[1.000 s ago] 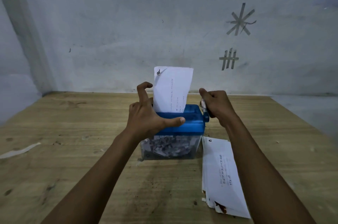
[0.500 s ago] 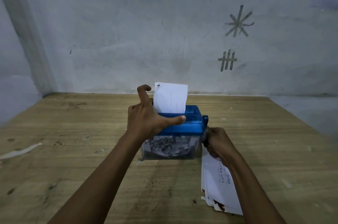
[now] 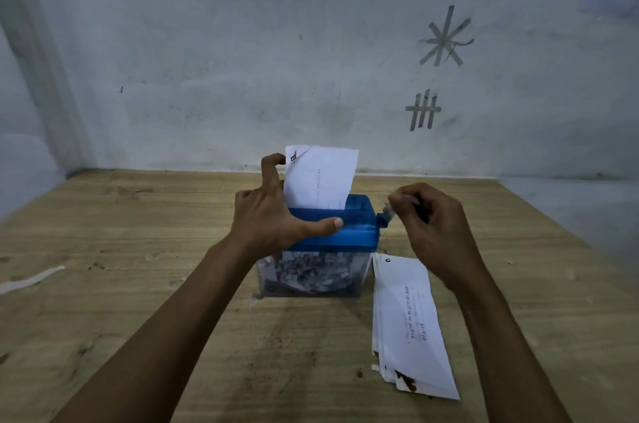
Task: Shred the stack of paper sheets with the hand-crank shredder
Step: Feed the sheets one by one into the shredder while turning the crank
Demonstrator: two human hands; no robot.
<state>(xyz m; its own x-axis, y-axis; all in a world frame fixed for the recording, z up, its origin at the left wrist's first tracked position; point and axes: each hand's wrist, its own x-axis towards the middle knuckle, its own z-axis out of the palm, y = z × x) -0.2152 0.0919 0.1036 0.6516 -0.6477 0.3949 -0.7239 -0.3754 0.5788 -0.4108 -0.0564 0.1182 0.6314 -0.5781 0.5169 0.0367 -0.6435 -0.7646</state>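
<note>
Head view. The worn, stained wooden tabletop [image 3: 138, 249] butts against a grey plastered wall [image 3: 242, 59] bearing tape marks [image 3: 444, 37]. The blue shredder [image 3: 345, 236] stands mid-tabletop with shreds in its clear bin and one sheet [image 3: 320, 177] upright in the slot. My left grip [image 3: 273, 218] clasps the shredder's top, thumb across the front. My right grip [image 3: 432, 225] pinches the crank handle [image 3: 389, 211]. The paper stack [image 3: 408, 322] lies just right of the shredder.

A wooden table [image 3: 138, 249] fills the lower frame. At centre stands 1 shredder [image 3: 345, 236]. Just right of it, toward the lower right, lies 1 stack [image 3: 408, 325] of sheets. 1 pale strip [image 3: 31, 279] lies at the left edge.
</note>
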